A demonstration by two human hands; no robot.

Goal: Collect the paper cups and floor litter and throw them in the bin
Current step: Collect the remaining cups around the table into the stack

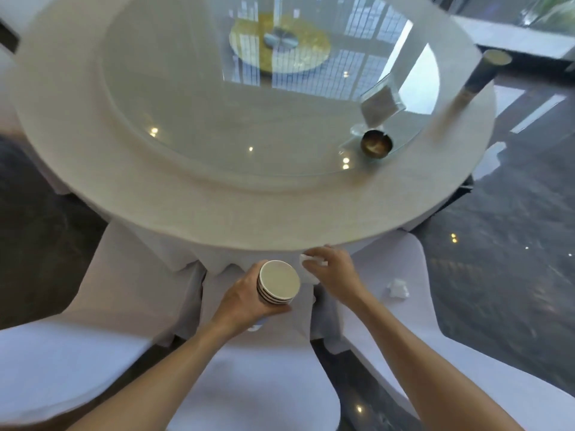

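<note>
Cups [279, 283]: a nested stack, rims up, is held in the left hand [245, 298], whose fingers are wrapped closed around its side. The stack hangs below the table edge, in front of the hanging cloth. Dark bands ring the outer walls; no writing is legible on them.

Right hand [334, 272]: just beside the stack, fingers pinched closed on a crumpled white tissue [308, 265], close under the table [280, 225] rim.

A second white wad [398, 288] lies on the seat of the right-hand covered chair [413, 306], near the right wrist and apart from both hands.

Outward: white-covered chairs crowd both sides and the front, leaving a narrow gap at the cloth between them. Dark polished floor [497, 275] lies open to the right.

On the table: a glass turntable [217, 104] fills the centre, leaving a bare outer ring. A metal bowl [376, 144] and a clear holder [381, 104] sit at the turntable's right edge; one more cup [488, 73] stands near the far right rim. Blur prevents reading any labels.
</note>
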